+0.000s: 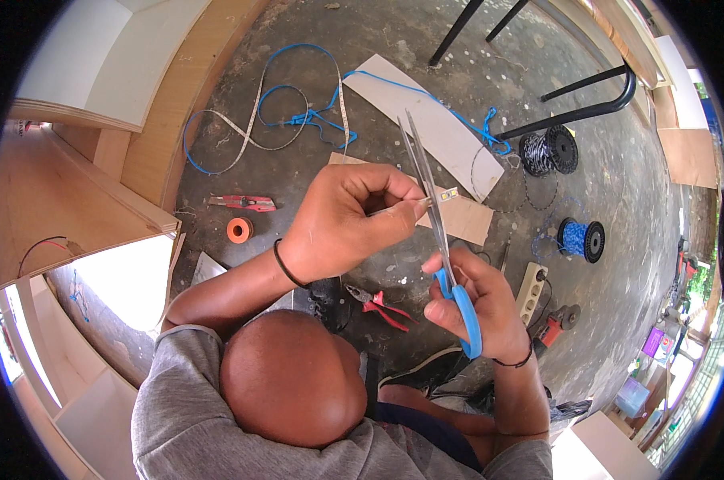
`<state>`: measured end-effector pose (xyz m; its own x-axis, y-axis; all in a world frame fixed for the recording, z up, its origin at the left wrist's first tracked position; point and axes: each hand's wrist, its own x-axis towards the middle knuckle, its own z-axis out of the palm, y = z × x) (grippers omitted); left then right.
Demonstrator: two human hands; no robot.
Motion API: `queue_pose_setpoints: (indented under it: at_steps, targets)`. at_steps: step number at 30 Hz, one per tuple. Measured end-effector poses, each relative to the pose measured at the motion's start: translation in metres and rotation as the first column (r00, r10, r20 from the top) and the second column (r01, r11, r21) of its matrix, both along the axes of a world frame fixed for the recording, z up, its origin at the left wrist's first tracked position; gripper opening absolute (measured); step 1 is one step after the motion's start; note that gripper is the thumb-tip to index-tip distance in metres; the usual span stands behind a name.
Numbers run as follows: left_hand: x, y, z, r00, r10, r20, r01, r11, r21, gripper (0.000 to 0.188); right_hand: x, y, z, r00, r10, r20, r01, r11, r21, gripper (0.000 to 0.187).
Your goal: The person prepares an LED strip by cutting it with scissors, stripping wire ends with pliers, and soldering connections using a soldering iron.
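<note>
My left hand point(354, 210) is closed, with thumb and forefinger pinching a short piece of LED strip point(449, 194); its end with small yellow chips sticks out past the fingertips. My right hand point(486, 304) is wrapped around the blue handles of a pair of scissors point(468, 322). The long metal blades point up and away, slightly parted, and cross the strip right beside my left fingertips. Whether they touch the strip, I cannot tell. Below both hands, combination pliers point(380, 308) with red handles lie on the floor.
Loose LED strip point(254, 120) with blue wire curls on the floor ahead. A white board point(426, 120) and plywood piece point(466, 218) lie beyond my hands. At right are wire spools point(548, 150), a power strip point(530, 294) and metal legs point(594, 104); left, a utility knife point(242, 202) and orange spool point(239, 230).
</note>
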<state>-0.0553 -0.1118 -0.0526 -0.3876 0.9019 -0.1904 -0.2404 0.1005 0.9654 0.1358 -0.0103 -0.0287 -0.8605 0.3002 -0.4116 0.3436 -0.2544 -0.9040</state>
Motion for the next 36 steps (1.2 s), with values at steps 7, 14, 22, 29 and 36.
queue_pose_setpoints:
  at_steps: [7,14,22,29,36]
  targets:
    - [0.0009,0.0001,-0.0009,1.0,0.004,0.011,-0.004,1.0,0.006,0.009,0.0022,0.0002,-0.0021,1.0,0.02,-0.007,-0.019,0.998,0.063,0.04]
    - [0.001,-0.0011,-0.0013,0.998,0.002,0.063,-0.003,1.0,0.024,0.008,0.002,-0.0003,0.0,0.999,0.022,0.025,-0.024,0.998,0.049,0.04]
    - [0.0027,-0.0018,-0.0018,0.993,0.012,0.12,-0.018,0.998,0.055,0.006,-0.0014,-0.0028,0.0051,0.999,0.027,0.038,-0.031,0.993,0.115,0.038]
    - [0.0021,-0.0022,-0.0032,0.992,-0.01,0.127,0.001,0.997,0.072,0.007,0.0019,-0.0015,0.0014,0.998,0.061,0.03,-0.066,0.979,0.195,0.038]
    - [0.0034,-0.0017,-0.0033,0.987,-0.011,0.163,-0.004,0.996,0.089,0.009,0.003,-0.0009,0.0008,0.998,0.057,0.021,-0.06,0.981,0.185,0.037]
